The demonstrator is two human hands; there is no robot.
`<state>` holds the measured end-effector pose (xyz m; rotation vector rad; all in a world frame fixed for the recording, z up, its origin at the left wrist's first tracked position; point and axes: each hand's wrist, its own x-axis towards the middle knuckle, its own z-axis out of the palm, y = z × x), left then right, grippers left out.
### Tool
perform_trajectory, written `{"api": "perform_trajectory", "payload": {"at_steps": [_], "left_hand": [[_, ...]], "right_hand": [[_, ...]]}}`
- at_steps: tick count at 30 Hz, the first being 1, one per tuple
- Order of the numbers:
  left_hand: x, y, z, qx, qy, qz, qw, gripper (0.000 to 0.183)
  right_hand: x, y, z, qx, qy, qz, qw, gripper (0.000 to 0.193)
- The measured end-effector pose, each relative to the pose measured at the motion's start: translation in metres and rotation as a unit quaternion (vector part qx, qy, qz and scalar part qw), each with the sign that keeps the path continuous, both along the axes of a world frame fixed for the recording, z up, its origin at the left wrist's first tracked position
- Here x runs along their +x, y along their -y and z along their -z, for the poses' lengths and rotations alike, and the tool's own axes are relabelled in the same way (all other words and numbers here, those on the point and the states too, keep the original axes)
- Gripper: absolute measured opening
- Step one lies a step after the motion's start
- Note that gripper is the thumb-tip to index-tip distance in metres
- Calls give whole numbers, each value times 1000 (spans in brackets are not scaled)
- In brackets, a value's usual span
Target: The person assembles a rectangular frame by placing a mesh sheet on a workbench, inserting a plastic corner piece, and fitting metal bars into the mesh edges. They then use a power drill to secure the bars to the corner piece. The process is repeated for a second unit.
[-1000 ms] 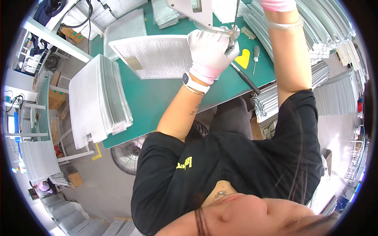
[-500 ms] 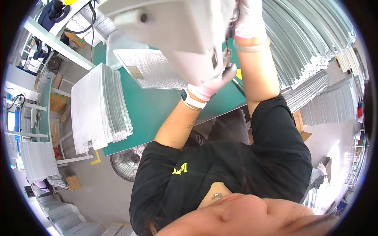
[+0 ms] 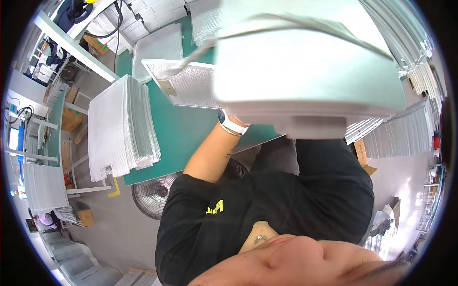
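A large pale boxy housing [image 3: 305,71], blurred and close to the camera, covers the upper right middle of the head view; its kind cannot be told. A smeared grey cord [image 3: 286,24] runs across it. My left forearm, wearing a white-banded watch [image 3: 233,125], reaches up to its lower edge. Only a sliver of pink glove cuff shows past the watch, and the fingers of my left hand are hidden. The housing covers my right hand and forearm entirely. Beside the housing, a white-framed silver mesh panel [image 3: 191,88] stands tilted over the green table [image 3: 174,148].
A tall stack of silver mesh sheets [image 3: 117,128] sits at the table's left edge, with a flat mesh sheet [image 3: 160,50] behind it. A round floor fan [image 3: 160,193] is below the table. More stacked sheets [image 3: 400,131] stand at the right.
The pale housing has swung right and down in the view, now hiding my right forearm and both gloved hands, which showed before. The left forearm has barely moved.
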<state>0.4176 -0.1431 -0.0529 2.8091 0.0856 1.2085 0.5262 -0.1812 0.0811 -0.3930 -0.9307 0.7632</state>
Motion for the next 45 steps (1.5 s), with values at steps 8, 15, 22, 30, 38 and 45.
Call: {"api": "perform_trajectory", "payload": {"at_steps": [8,15,22,30,38,45], "left_hand": [[2,19,6,45,176,-15,983,12],[-53,55,-18,-5,149,-18,989,18],[-227,93,77,26,-14,78,997,30],[-273,56,105,-2,-350,-10,937,19],[-202,-78,112,-199,-288,-420,837,59],[-156,-40,27,-158,-64,-176,970,22]], "right_hand": [[3,1,-12,39,-28,-23,999,22],[15,20,-50,68,-46,-12,997,17],[-33,57,-76,-63,96,69,991,14],[-41,58,-63,-49,130,82,987,18],[-49,69,-61,-60,148,103,982,18],[-37,73,-67,-43,232,170,957,19]]}}
